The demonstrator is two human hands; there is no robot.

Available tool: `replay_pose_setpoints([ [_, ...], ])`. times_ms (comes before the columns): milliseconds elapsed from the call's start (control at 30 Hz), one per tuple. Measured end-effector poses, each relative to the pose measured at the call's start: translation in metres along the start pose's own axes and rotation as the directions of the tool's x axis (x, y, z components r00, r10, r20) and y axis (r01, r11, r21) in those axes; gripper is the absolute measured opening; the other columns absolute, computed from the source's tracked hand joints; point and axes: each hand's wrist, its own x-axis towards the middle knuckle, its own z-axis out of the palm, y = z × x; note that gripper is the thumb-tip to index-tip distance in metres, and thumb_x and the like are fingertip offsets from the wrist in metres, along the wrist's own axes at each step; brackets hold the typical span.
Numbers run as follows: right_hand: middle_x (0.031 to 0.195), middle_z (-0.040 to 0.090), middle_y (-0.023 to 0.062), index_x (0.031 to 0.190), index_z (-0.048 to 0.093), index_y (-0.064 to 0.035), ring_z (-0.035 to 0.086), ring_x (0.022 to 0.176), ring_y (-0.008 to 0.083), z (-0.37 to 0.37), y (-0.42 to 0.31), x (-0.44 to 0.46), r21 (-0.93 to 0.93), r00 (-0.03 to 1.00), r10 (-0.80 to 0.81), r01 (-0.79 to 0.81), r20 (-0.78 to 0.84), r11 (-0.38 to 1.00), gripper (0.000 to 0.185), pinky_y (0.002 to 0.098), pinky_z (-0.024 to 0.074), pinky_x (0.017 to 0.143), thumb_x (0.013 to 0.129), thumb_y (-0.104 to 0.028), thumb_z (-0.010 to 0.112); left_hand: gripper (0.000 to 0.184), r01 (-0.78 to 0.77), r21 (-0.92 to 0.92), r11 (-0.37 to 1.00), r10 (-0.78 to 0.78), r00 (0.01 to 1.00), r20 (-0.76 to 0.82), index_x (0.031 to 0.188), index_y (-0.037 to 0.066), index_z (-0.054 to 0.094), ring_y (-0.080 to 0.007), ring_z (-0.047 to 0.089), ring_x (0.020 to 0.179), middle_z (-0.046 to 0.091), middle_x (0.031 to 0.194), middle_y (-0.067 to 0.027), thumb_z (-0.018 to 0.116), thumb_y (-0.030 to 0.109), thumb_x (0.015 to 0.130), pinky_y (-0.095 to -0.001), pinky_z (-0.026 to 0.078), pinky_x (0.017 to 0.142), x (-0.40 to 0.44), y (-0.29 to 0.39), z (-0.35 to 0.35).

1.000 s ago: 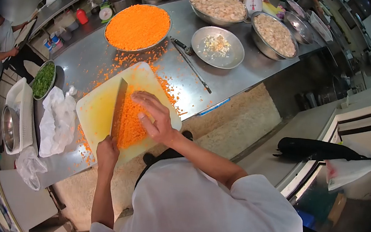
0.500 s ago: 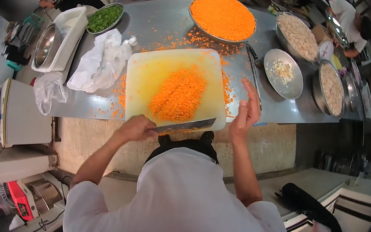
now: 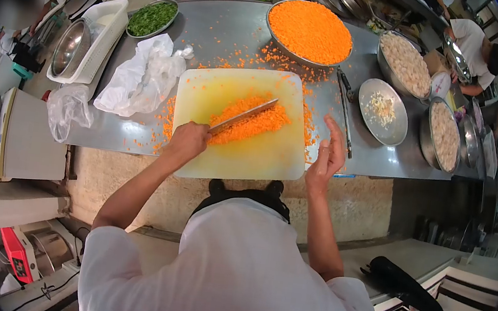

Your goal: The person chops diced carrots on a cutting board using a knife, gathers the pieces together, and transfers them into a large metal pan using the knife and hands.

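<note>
My left hand [image 3: 191, 140] is wrapped round the handle of a knife [image 3: 244, 115]. The blade lies across a heap of finely chopped orange bits [image 3: 258, 128], which look like carrot. Under them is a pale cutting board [image 3: 242, 162] with a yellow stain, near the table's front edge. My right hand [image 3: 327, 156] hovers just right of the board with its fingers stretched out, and nothing is in it. A large bowl [image 3: 269, 28] behind the board is heaped with the same orange bits.
Orange crumbs litter the metal table [image 3: 227, 28]. Left are crumpled plastic bags [image 3: 140, 77], a white basket [image 3: 106, 45] and a bowl of chopped greens [image 3: 152, 18]. Right are a shallow bowl [image 3: 388, 132], bowls of pale chunks [image 3: 404, 64] and a long dark tool [image 3: 344, 114]. Other people [image 3: 473, 49] stand beyond.
My left hand has moved the knife from the board's near edge up onto the orange heap, which is now narrower and farther back. My right hand stays open beside the board.
</note>
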Motion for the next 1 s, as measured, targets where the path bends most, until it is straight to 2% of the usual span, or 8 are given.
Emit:
replay_pose_setpoints([
  [133,0.121,0.059,0.0208,0.120,0.058,0.0069,0.053,0.118,0.0308,0.000,0.004,-0.001,-0.023,1.000,-0.015,0.016,0.009,1.000,0.036,0.0390,0.0380,0.102,0.089,-0.006,0.044,0.020,0.048,-0.033,0.998,-0.047,0.998,0.047,0.078,-0.001,0.063,-0.0396,0.063,0.071,0.062,0.070,-0.0229,0.063,0.019,0.084,-0.0488,0.049,0.065,-0.002,0.005,-0.016],
  [200,0.121,0.059,0.0204,0.120,0.058,0.0064,0.053,0.118,0.0305,0.002,0.011,-0.001,-0.019,1.000,0.002,-0.002,0.012,1.000,0.036,0.0388,0.0379,0.101,0.089,-0.007,0.045,0.021,0.027,-0.134,0.991,-0.046,0.989,-0.138,0.075,-0.001,0.064,-0.0403,0.063,0.070,0.062,0.068,-0.0239,0.062,0.018,0.084,-0.0488,0.049,0.065,-0.005,0.002,-0.007],
  [300,0.121,0.059,0.0196,0.120,0.058,0.0051,0.053,0.118,0.0300,0.013,0.020,-0.003,0.004,0.998,0.034,-0.034,0.045,0.999,0.036,0.0381,0.0379,0.101,0.089,-0.007,0.046,0.022,0.066,-0.056,0.996,-0.068,0.997,-0.043,0.073,-0.001,0.064,-0.0411,0.062,0.069,0.061,0.068,-0.0244,0.062,0.018,0.084,-0.0494,0.049,0.065,0.004,-0.014,0.000],
  [567,0.128,0.055,0.0175,0.123,0.057,0.0017,0.048,0.124,0.0293,0.042,0.083,-0.007,-0.055,0.976,0.177,-0.171,0.127,0.984,0.037,0.0379,0.0334,0.105,0.093,-0.014,0.042,0.024,0.134,-0.087,0.987,-0.143,0.983,-0.111,0.077,-0.002,0.065,-0.0416,0.062,0.070,0.062,0.071,-0.0251,0.063,0.021,0.083,-0.0486,0.049,0.066,-0.002,-0.032,0.013],
  [667,0.132,0.050,0.0224,0.130,0.050,0.0016,0.041,0.129,0.0362,0.066,0.130,-0.017,-0.258,0.955,0.253,-0.208,0.156,0.943,0.042,0.0438,0.0292,0.109,0.095,-0.018,0.040,0.024,0.166,-0.146,0.975,-0.180,0.980,-0.082,0.079,-0.001,0.066,-0.0413,0.062,0.071,0.062,0.072,-0.0249,0.063,0.023,0.083,-0.0480,0.050,0.066,0.000,-0.041,-0.010],
  [733,0.136,0.046,0.0254,0.134,0.045,0.0016,0.036,0.130,0.0411,0.092,0.153,-0.030,-0.695,0.973,0.190,-0.047,0.130,0.717,0.047,0.0473,0.0256,0.110,0.098,-0.027,0.038,0.022,0.211,-0.137,0.968,-0.234,0.956,-0.178,0.080,0.002,0.067,-0.0408,0.062,0.072,0.062,0.073,-0.0240,0.063,0.024,0.083,-0.0483,0.050,0.065,-0.001,-0.044,-0.026],
  [867,0.134,0.046,0.0275,0.134,0.045,0.0028,0.038,0.128,0.0433,0.131,0.143,-0.038,-0.638,0.962,0.087,0.102,0.257,0.763,0.050,0.0495,0.0262,0.109,0.098,-0.031,0.039,0.018,0.294,-0.043,0.955,-0.289,0.887,-0.361,0.078,0.002,0.067,-0.0404,0.063,0.072,0.063,0.074,-0.0239,0.061,0.018,0.082,-0.0486,0.050,0.064,0.029,-0.102,-0.007],
  [1000,0.128,0.050,0.0272,0.128,0.050,0.0035,0.044,0.123,0.0411,0.152,0.121,-0.025,-0.226,0.857,0.145,-0.034,0.494,0.973,0.045,0.0486,0.0319,0.105,0.097,-0.029,0.044,0.012,0.193,0.106,0.976,-0.143,0.921,-0.363,0.075,0.000,0.064,-0.0403,0.063,0.070,0.063,0.072,-0.0234,0.056,0.009,0.076,-0.0481,0.051,0.063,0.057,-0.101,0.024],
])
